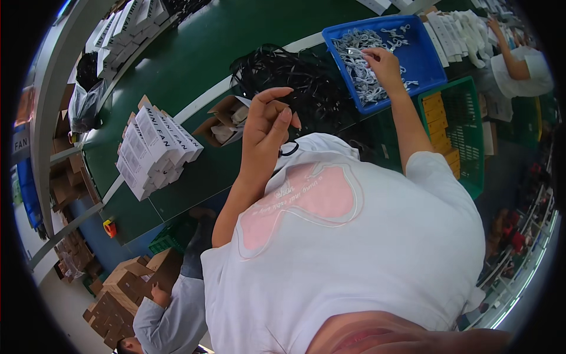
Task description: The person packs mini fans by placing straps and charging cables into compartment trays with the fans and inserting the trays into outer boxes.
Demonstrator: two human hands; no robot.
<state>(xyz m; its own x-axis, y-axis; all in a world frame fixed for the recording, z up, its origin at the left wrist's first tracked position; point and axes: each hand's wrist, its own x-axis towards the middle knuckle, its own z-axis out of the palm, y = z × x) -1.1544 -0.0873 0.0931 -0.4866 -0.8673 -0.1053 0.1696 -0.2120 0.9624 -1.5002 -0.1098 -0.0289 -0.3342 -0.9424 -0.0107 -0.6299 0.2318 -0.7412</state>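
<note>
My right hand [384,66] reaches into a blue plastic bin [433,74]. Its fingers are pinched at a white cable [356,53], above a heap of short white and grey cables [365,82]. My left hand [266,124] is raised in front of my chest, index finger stretched out and the others loosely curled, with nothing visible in it. A black band [289,149] shows by that wrist. Just beyond the left hand, a tangle of black straps [283,74] lies on the green table [194,53], and an opened brown carton [223,127] stands beside it.
Stacked white printed boxes [156,147] stand on the table at left. A green crate [471,141] with yellow boxes [435,118] is at right. One co-worker [177,312] is at lower left, another [522,71] at far right. Brown cartons [127,283] are piled at lower left.
</note>
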